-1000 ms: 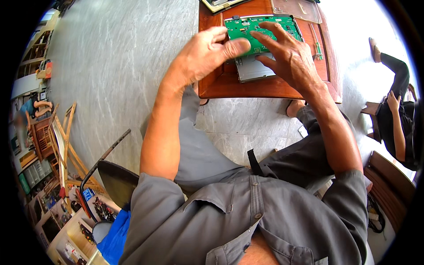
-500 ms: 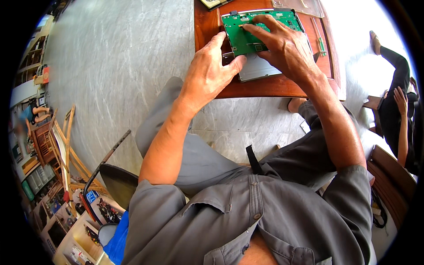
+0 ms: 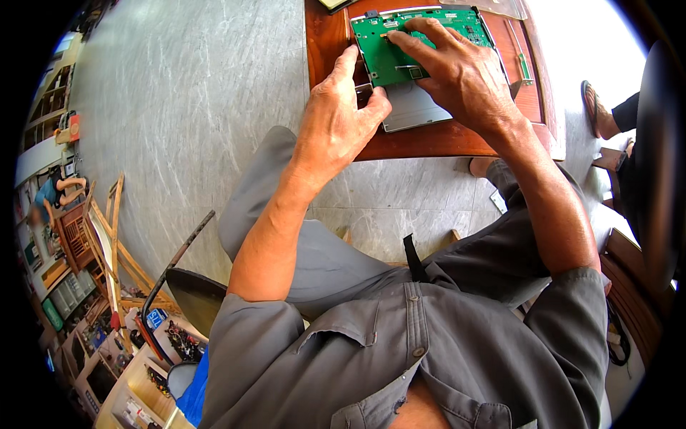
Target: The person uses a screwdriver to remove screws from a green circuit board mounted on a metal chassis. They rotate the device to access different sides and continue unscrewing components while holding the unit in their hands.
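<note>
Grey floor (image 3: 186,107), another person's sandalled foot (image 3: 606,123)

The floor (image 3: 193,107) is grey, veined tile, washed white by bright light (image 3: 572,43) at upper right. A reddish-brown wooden table (image 3: 421,146) stands there; far left are shelves (image 3: 53,89) and 1 slatted wooden chair (image 3: 73,232).

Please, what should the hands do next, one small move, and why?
Perhaps the left hand should steady the green board, because that hand is beside the board's left edge, while the right hand reaches over the board with bent fingers.
</note>
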Demonstrator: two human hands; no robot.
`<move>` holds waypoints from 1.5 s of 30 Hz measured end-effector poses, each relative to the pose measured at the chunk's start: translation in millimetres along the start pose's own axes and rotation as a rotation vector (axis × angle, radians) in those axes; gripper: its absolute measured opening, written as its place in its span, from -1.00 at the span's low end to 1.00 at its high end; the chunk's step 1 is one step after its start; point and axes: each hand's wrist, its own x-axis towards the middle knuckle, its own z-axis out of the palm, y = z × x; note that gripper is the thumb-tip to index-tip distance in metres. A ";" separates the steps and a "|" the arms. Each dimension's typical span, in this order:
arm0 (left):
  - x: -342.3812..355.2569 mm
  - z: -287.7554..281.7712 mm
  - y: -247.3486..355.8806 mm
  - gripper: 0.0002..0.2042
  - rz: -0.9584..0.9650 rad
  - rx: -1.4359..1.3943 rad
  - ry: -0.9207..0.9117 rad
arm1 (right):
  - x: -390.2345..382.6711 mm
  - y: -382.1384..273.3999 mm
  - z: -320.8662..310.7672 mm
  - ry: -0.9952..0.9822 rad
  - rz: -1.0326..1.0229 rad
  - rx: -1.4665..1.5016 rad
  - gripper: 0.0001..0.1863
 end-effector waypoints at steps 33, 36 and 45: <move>2.8 12.3 -6.2 -0.37 0.040 0.073 0.145 | 3.9 -0.9 -3.8 0.013 -0.078 0.052 -0.44; 2.2 13.2 -8.8 -0.40 0.044 0.075 0.156 | 4.7 -1.0 -3.4 -0.008 -0.076 0.056 -0.44; 0.2 13.8 -6.7 -0.46 0.072 0.100 0.165 | 3.9 -2.8 -5.0 -0.012 -0.038 0.058 -0.44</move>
